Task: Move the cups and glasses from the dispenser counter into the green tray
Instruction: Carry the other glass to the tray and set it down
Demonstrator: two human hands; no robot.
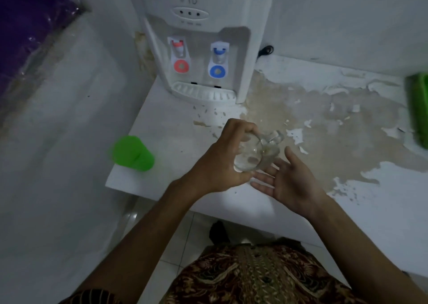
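Clear glass mug (253, 152) — one, gripped by the left hand (222, 162) just in front of the water dispenser (203, 48), above the tabletop (162, 127). The right hand (287, 183) waits beside it, fingers spread, holding nothing. One green cup (132, 153) lies tipped left of the dispenser. One green tray (418, 109) sits far right — contents hidden. Likely both remain to move.

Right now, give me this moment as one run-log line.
left hand: grips clear glass mug | right hand: open beside it | green cup: on counter | green tray: far right
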